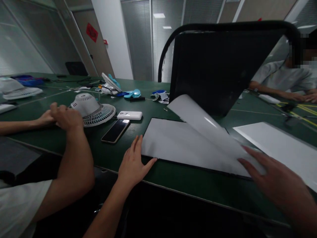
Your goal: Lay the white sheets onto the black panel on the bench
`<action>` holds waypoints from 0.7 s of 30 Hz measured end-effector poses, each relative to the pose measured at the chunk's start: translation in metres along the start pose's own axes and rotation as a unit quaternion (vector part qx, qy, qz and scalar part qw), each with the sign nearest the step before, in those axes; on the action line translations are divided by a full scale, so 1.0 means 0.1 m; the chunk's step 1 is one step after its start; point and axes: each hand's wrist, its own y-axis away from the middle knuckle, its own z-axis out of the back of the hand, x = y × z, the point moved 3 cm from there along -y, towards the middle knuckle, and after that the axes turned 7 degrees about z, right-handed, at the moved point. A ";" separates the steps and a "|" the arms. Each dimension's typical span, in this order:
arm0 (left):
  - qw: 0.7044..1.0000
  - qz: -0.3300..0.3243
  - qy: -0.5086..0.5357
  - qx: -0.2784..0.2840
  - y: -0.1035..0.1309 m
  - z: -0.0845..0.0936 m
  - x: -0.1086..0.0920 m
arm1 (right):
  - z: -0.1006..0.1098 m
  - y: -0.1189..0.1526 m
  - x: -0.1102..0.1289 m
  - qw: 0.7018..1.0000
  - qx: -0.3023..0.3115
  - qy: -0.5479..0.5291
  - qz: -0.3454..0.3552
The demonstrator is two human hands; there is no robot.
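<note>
My left hand [135, 162] rests with fingers and thumb spread at the left end of a flat, pale grey rectangular piece with a black edge [168, 135], near the table's front edge. In my right hand [269, 178] the corner of a glossy white sheet [205, 122] is pinched between thumb and fingers. The sheet curls up and to the left, over the grey surface. Its lower right end is partly hidden by my fingers. Behind the grey piece stands a large black panel [210, 66] with a curved black tube around its top.
More white sheets [277, 135] lie at the right. A phone [115, 131], a white power bank [129, 115] and a white fan part [101, 114] sit left. A co-worker's hands [65, 115] are beside the fan. Another person [277, 79] sits across at right.
</note>
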 end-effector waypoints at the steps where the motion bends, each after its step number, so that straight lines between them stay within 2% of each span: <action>1: 1.000 0.005 0.003 -0.007 0.00 0.00 0.01 | -0.08 -0.09 0.12 0.999 0.019 -0.021 0.027; 4: 1.000 0.005 0.009 -0.029 0.01 0.00 0.02 | -0.31 -0.29 0.41 0.989 0.064 -0.071 0.112; 7: 1.000 0.005 0.010 -0.029 0.01 0.01 0.02 | -0.48 -0.33 0.52 0.978 0.089 -0.102 0.160; 12: 0.999 -0.029 -0.025 0.011 -0.01 0.01 -0.02 | -0.55 -0.25 0.51 0.968 0.105 -0.126 0.188; 18: 0.998 -0.058 -0.032 0.013 -0.02 0.00 -0.04 | -0.54 -0.25 0.51 0.964 0.117 -0.142 0.190; 21: 0.998 -0.056 -0.033 0.014 -0.01 -0.01 -0.03 | -0.52 -0.20 0.33 0.971 0.109 -0.128 0.172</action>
